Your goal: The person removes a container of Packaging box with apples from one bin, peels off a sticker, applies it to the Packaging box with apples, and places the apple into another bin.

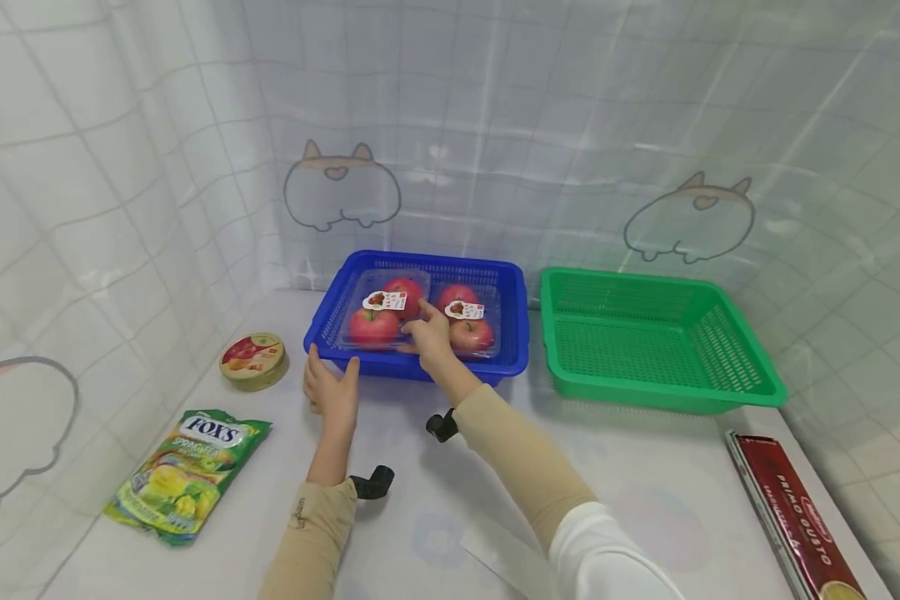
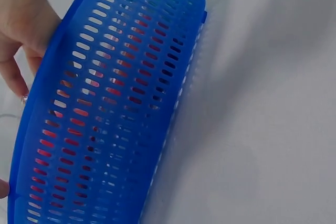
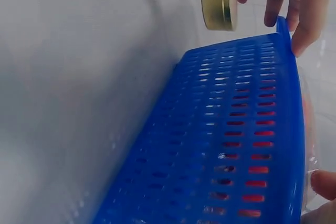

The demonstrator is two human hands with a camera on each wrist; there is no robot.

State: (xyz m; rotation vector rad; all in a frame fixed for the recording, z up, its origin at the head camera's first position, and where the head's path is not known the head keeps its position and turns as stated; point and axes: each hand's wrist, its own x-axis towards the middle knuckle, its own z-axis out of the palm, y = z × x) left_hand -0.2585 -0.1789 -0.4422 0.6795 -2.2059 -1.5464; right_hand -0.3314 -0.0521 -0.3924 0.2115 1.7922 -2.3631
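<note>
A blue plastic basket [image 1: 412, 364] holds two clear packs of red apples side by side, the left pack [image 1: 385, 302] and the right pack [image 1: 465, 312], each with a white label. At the basket's front left corner is my left hand [image 1: 332, 390], its thumb touching the rim [image 3: 294, 98] and its fingers spread outside. My right hand [image 1: 429, 337] reaches over the front rim, with loosely bent fingers at the right edge of the left apple pack. Part of that contact is hidden behind the basket wall [image 2: 105, 98] in the left wrist view.
To the right stands a green basket [image 1: 663, 396]. A round gold tin [image 1: 253, 361] and a green FOX'S candy bag [image 1: 189, 475] lie on the left. A long red spaghetti pack [image 1: 795, 517] lies at the right edge. A patterned curtain [image 1: 480, 125] hangs behind.
</note>
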